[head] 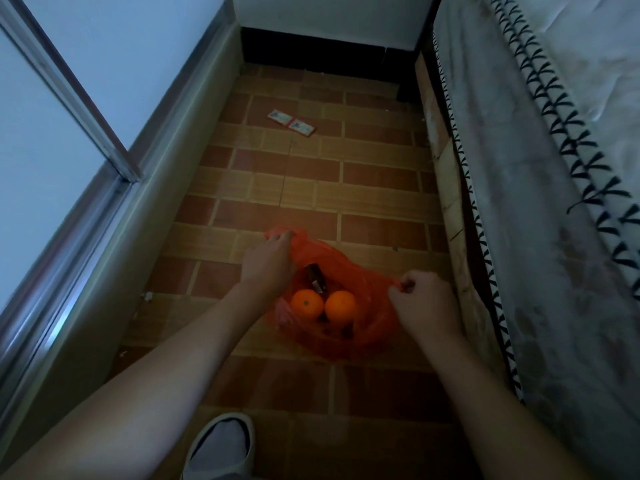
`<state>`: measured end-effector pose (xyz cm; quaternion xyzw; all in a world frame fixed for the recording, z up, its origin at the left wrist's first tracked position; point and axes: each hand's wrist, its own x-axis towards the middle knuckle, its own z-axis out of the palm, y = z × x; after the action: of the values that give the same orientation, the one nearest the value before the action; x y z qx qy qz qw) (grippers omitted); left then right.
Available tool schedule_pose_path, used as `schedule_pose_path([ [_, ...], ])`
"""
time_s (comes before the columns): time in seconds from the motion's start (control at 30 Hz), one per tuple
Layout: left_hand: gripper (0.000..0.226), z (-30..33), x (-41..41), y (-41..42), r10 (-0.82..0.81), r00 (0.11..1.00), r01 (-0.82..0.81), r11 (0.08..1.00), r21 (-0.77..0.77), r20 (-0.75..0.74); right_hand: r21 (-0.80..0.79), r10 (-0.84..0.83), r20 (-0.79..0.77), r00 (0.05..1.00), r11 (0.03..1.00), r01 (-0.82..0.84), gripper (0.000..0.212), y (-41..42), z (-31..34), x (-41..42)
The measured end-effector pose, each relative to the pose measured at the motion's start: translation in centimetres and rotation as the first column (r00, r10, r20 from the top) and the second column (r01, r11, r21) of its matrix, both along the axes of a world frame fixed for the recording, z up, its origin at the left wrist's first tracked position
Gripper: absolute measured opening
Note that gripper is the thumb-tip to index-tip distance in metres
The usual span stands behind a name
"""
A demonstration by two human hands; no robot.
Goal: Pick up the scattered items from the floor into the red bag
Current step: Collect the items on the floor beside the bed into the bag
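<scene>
I see the red bag (367, 271) on the brick-patterned floor (311, 181), two oranges (306, 303) inside. My left hand (266, 265) pinches its far rim, my right hand (424, 303) its near handle, both grips closed. Two sachets (291, 122) lie well beyond.

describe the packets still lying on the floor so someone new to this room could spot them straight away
Start at the red bag held open between the left hand and right hand, then look along the brick-pattern floor toward the far dark skirting. There lie two small flat packets, side by side, white with red edges. Nothing else that pale lies on that stretch of floor.
</scene>
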<state>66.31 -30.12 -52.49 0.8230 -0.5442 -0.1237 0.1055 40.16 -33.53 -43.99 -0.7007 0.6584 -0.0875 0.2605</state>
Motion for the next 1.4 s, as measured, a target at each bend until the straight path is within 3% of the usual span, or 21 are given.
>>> schedule_pose_path([
  [0.07, 0.037, 0.8, -0.2, 0.5, 0.025, 0.998, -0.029, 0.997, -0.065, -0.064, -0.048, -0.007, 0.126, 0.992, 0.999, 0.013, 0.015, -0.1, 1.6, 0.2],
  [0.17, 0.012, 4.0, -1.1, 1.8, 0.044, 0.974, -0.117, 0.938, -0.326, -0.223, -0.147, 0.013, 0.293, 0.956, 0.989, 0.032, 0.011, -0.4, 4.1, 0.6],
  [0.3, 0.013, 11.4, -2.6, 3.6, -0.103, 0.957, -0.118, 0.718, -0.686, -0.272, -0.341, 0.108, 0.497, 0.861, 0.937, 0.080, 0.007, -0.3, 7.4, 1.8],
  [0.47, 0.014, 17.6, -3.5, 4.7, -0.167, 0.962, -0.094, 0.543, -0.834, -0.216, -0.488, 0.200, 0.636, 0.745, 0.852, 0.188, 0.007, 0.3, 10.5, 2.6],
  [0.67, 0.011, 16.1, -2.8, 5.0, -0.131, 0.976, -0.045, 0.666, -0.745, -0.176, -0.417, 0.172, 0.506, 0.845, 0.907, 0.066, 0.012, -0.2, 8.1, 2.3],
  [0.87, 0.011, 16.9, -2.1, 6.5, -0.089, 0.982, -0.078, 0.623, -0.779, -0.169, -0.450, 0.195, 0.629, 0.753, 0.881, 0.147, 0.009, -0.2, 10.3, 2.5],
  [1.0, 0.007, 17.0, -1.2, 6.9, -0.071, 0.979, -0.094, 0.674, -0.733, -0.190, -0.437, 0.175, 0.530, 0.830, 0.895, 0.090, 0.010, 0.4, 8.8, 3.0],
  [1.2, 0.007, 17.1, -0.3, 7.1, -0.062, 0.979, -0.103, 0.675, -0.731, -0.195, -0.423, 0.147, 0.545, 0.825, 0.898, 0.120, 0.012, 0.3, 9.6, 3.9],
  [1.4, 0.006, 20.1, 0.5, 6.3, -0.050, 0.990, -0.045, 0.781, -0.623, -0.135, -0.484, 0.120, 0.409, 0.905, 0.869, 0.103, 0.012, -0.1, 12.8, 5.7],
])
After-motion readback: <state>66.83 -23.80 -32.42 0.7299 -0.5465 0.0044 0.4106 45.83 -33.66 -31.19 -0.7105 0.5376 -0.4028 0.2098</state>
